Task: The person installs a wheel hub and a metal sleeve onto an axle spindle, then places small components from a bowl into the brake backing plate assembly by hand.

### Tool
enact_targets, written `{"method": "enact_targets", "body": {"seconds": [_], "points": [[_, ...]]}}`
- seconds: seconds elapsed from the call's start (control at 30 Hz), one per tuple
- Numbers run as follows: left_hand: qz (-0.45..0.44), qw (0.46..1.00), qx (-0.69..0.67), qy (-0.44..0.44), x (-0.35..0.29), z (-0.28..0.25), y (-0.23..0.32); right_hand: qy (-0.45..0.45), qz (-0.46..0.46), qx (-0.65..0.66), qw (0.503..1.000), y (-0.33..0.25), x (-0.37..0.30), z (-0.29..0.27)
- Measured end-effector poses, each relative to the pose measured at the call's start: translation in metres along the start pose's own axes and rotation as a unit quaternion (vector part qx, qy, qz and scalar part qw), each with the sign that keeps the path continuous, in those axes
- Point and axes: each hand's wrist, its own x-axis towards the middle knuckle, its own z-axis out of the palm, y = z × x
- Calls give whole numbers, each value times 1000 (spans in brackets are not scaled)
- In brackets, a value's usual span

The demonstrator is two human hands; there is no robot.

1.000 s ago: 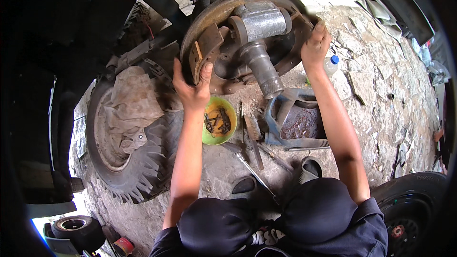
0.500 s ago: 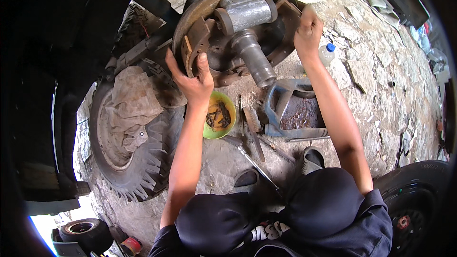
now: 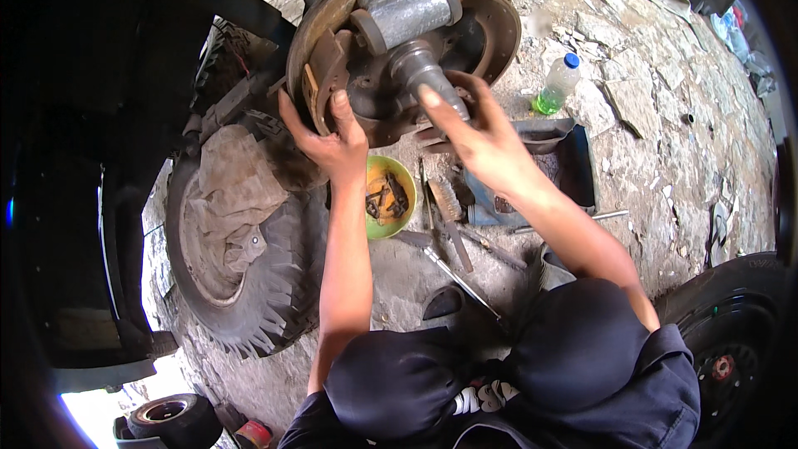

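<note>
- So, brake plate (image 3: 506, 29): top centre of view, raised above stone floor (image 3: 640, 199), open face tilted twd person; whether axle behind bears its wt, can't tell.
- On it: silver cyl. (image 3: 407, 15) across upper part; curved shoe (image 3: 331, 66) at L edge; stub shaft (image 3: 416, 71) sticking out twd person.
- L hand (image 3: 332, 145): fingers pinching lower-L rim, thumb inside, rest outside; prob. to steady plate.
- R hand (image 3: 482, 145): fingers spread abt shaft's free end, thumb one side, others opp.; blurred, firm contact can't tell. Likely there since shaft projects, easy to reach.
- Below, on floor: green bowl (image 3: 389, 232) w/ dark metal pcs (image 3: 391, 199), prob. keeps small bits together; brush (image 3: 445, 199) + silver bar tool (image 3: 465, 281) just beside, prob. for quick reach.
- Further R: blue tray (image 3: 587, 170), partly behind R forearm; bottle (image 3: 559, 87) w/ green liquid, upright.
- L: treaded tyre (image 3: 249, 283), cloth (image 3: 237, 170) draped over.
</note>
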Motion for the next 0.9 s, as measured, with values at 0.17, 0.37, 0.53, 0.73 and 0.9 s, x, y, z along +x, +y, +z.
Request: {"method": "enact_targets", "body": {"seconds": [0.17,0.37,0.53,0.73,0.9], "points": [[-10,999,-32,6,2,2,4,8,-95,-91,991,4,13,5],[-18,1000,-18,5,1,0,3,14,-119,-180,976,0,11,6],[-20,999,-34,6,3,-2,1,19,-142,-220,965,4,14,6],[-22,999,-38,-5,10,-5,6,25,-136,-237,962,4,12,7],[-15,999,-36,-12,12,-4,7,25,-125,-227,965,5,13,4]]}}
